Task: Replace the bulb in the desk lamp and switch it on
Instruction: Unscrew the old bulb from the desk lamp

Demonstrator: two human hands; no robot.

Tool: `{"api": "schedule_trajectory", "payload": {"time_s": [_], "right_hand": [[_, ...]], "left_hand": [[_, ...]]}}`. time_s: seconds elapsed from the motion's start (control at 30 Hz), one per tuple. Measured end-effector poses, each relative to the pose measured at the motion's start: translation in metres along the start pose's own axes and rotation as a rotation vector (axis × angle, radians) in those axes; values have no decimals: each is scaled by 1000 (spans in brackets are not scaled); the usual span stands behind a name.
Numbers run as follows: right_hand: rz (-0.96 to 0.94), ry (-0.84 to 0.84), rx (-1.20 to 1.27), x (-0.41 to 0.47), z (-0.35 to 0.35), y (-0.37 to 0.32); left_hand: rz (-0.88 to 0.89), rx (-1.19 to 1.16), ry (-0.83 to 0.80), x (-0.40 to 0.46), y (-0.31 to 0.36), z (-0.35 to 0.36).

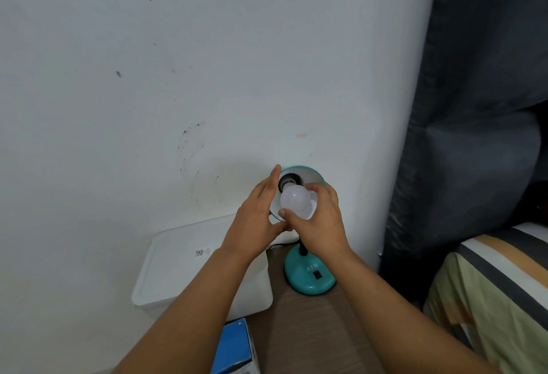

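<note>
Desk lamp (pixel 308 272): teal, round domed base marked "ATN", with a black rocker switch (pixel 318 275) on the base's near side. A black neck rises from the base to a teal shade (pixel 314 176) with a white interior, its mouth tilted toward the camera. A dark socket (pixel 287 180) is visible inside the shade.

Bulb (pixel 298 203): frosted white, globe-shaped, unlit, its narrow end at the socket mouth; whether it is fully seated cannot be told.

Right hand (pixel 320 222): curled round the bulb, thumb on its near side and fingertips over its top.

Left hand (pixel 258 213): fingers straight, laid flat against the shade's left rim, holding nothing.

Left of the lamp base sits a white lidded box (pixel 178 270); nearer the camera than the base lies a blue carton (pixel 234 347). Right of the lamp hangs a dark curtain (pixel 474 106).
</note>
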State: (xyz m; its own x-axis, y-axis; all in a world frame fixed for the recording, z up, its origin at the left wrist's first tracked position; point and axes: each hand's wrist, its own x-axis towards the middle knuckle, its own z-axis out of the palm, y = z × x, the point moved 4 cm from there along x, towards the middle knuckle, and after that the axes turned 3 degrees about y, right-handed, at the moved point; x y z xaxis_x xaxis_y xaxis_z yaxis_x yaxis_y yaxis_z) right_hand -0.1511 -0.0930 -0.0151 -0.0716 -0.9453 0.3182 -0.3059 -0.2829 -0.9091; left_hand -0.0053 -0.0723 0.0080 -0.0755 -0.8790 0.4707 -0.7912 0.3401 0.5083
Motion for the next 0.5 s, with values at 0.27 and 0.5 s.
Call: {"api": "schedule_trajectory", "payload": {"time_s": [0.27, 0.5], "right_hand": [[-73, -81, 21, -2, 0, -1], [-52, -48, 17, 1, -3, -3]], "left_hand": [[6, 12, 0, 0, -3, -1], [3, 23, 0, 0, -2, 1]]}}
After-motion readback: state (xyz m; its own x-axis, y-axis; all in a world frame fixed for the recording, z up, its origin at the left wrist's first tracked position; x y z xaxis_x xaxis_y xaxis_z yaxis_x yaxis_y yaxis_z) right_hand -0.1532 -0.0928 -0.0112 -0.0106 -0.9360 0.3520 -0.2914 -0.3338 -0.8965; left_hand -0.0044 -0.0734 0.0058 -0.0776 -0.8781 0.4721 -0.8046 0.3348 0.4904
